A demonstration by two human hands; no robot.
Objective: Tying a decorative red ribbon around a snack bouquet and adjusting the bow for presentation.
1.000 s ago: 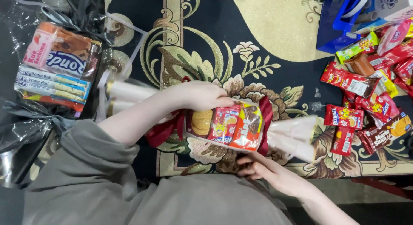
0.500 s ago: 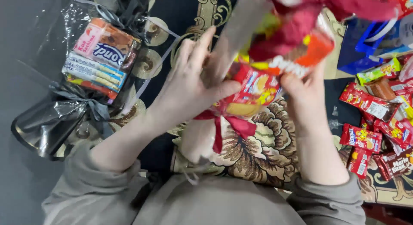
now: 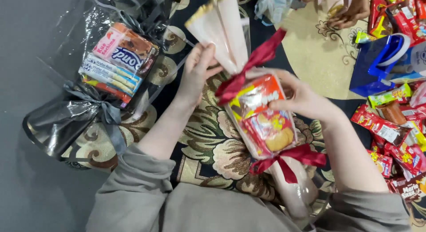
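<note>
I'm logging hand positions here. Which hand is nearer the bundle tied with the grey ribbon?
Left. The left hand pinches the pink wrap just right of the grey-ribboned bundle; the right hand holds the red snack parcel, farther right.

Setting: a home floor used for making up snack gift parcels. A patterned carpet (image 3: 208,147), dark with gold and cream floral scrolls, is laid beside bare grey flooring (image 3: 26,187). A finished parcel (image 3: 102,81) in clear wrap with a grey ribbon is placed on it. Loose red snack packets (image 3: 390,139) are heaped at the right edge, near a blue bag (image 3: 377,68). No counter or shelving is seen.
</note>
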